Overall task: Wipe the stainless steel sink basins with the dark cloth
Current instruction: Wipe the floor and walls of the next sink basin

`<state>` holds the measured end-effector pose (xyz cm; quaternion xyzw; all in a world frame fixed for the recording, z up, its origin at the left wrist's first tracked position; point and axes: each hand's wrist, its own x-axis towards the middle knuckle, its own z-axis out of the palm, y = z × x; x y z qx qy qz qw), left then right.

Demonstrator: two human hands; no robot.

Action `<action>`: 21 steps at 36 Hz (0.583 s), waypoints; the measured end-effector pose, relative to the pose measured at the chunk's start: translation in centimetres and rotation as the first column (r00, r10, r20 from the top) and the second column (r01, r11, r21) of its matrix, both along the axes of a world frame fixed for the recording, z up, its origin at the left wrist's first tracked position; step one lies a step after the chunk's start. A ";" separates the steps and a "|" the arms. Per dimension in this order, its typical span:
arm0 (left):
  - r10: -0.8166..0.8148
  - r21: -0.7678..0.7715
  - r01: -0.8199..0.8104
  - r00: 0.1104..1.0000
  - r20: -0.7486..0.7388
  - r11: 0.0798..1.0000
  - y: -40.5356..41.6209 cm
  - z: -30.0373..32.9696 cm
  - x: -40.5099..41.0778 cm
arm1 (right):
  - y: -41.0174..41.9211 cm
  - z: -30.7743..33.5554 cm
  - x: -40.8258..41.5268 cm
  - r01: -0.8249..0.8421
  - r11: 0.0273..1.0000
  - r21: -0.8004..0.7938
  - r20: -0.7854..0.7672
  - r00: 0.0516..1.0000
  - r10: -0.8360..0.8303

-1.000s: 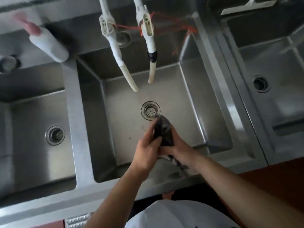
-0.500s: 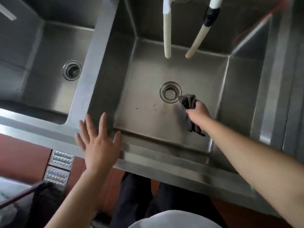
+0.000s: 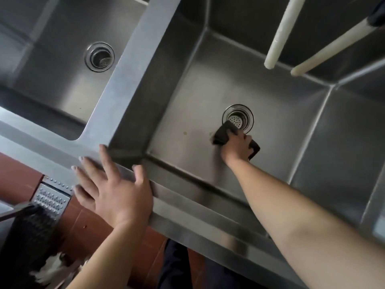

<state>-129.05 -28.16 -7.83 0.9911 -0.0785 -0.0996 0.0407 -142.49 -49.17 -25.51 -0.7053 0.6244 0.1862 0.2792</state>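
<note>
Right hand (image 3: 237, 146) clenched round the dark cloth (image 3: 223, 134), pressed to the basin floor just beside the drain (image 3: 238, 119) — wiping barely begun. Left hand (image 3: 116, 192) flat, fingers spread, on the front rim (image 3: 187, 197). Left basin (image 3: 62, 80), beyond the divider from that drain — seemingly untouched.

The right hand (image 3: 238, 146) covers the middle of the dark cloth (image 3: 223, 133), whose near edge is smeared with blur; the cloth hides part of the drain strainer (image 3: 239, 117); the two white hoses (image 3: 281, 32) run off the top edge
</note>
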 end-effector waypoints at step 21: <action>0.020 -0.022 -0.020 1.000 0.001 1.000 -0.5 0.5 -0.1 | -7.0 4.8 4.3 0.085 0.990 -0.109 0.320 0.946 -0.046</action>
